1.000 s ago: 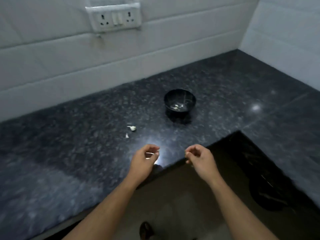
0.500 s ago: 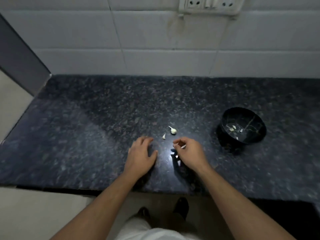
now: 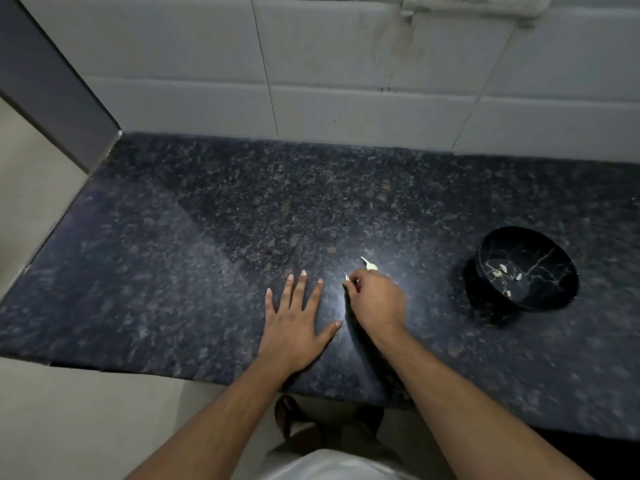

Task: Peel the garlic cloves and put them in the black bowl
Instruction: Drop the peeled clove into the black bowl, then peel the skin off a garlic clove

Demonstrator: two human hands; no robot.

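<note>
Now, nearest the person: L hand (image 3: 294, 320) lies flat on the counter (image 3: 156, 271), fingers straight and spread, holding nothing. A half sec ago its fingers were bent with tips on the stone; now fully splayed, so it reads as a brace, not a working hand.

Just right of it, R hand (image 3: 375, 299) is curled, fingertips closed on a small pale clove (image 3: 347, 277) whose pointed tip sticks out at the knuckles. Looks like a pinch w/ thumb and forefinger, but the grip itself is mostly hidden by the hand. Earlier that clove lay loose on the stone just ahead of the R fingers; now it's in them. So the pick-up seems done, and peeling is prob the next step, which will need the L hand to come off the counter.

Just beyond the R knuckles, nearly touching, a 2nd clove (image 3: 370, 265) lies on the counter w/ its tail pointing away. Same spot rel. to the other clove as before, so untouched.

Well off to the right of the R hand sits the bowl (image 3: 526, 271), tilted toward the camera, w/ a few pale bits inside; too small to tell peeled cloves from skin. No change there vs. earlier.

Judging by that: some cloves in, at least two left, one in hand, one waiting.

Farthest back, past both hands: tile wall (image 3: 346, 98) and a socket plate (image 3: 474, 3) at the top edge.
</note>
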